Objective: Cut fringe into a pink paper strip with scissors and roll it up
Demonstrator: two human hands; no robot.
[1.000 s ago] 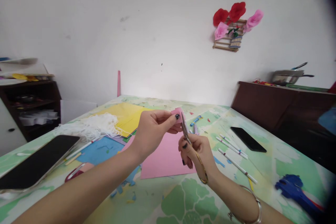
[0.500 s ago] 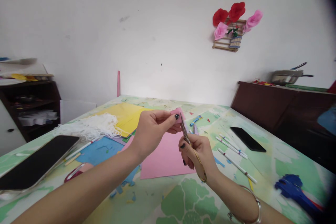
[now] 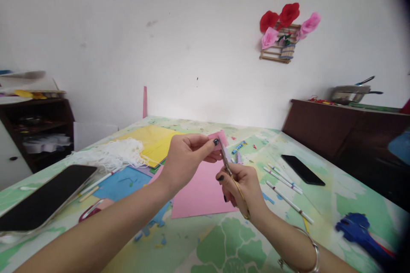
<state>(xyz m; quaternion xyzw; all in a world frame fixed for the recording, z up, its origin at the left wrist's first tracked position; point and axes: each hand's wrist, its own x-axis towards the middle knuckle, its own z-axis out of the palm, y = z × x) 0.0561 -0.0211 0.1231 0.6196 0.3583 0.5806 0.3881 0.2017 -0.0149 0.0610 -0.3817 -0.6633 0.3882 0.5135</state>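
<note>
Between the thumb and fingers of my left hand [image 3: 188, 153] is a small piece of pink paper [image 3: 223, 137], held up above the table. My right hand [image 3: 243, 187] is closed around gold-handled scissors [image 3: 226, 164], whose blades point up and meet the pink piece beside my left thumb. How far the blades are parted is hard to make out. Below both hands lies a larger sheet of pink paper [image 3: 198, 198], partly covered by them.
Left of my hands are yellow paper [image 3: 156, 140], white string [image 3: 118, 153], blue paper [image 3: 118, 185] and a phone [image 3: 48, 196]. To the right lie several white sticks [image 3: 288, 200], another phone [image 3: 303, 169] and a blue plastic tool [image 3: 358, 230]. Paper scraps [image 3: 156, 222] dot the patterned tablecloth.
The scissors and my right thumb have shifted slightly, and the pink piece shows a little more beyond the blades. My left hand has stayed almost still.
</note>
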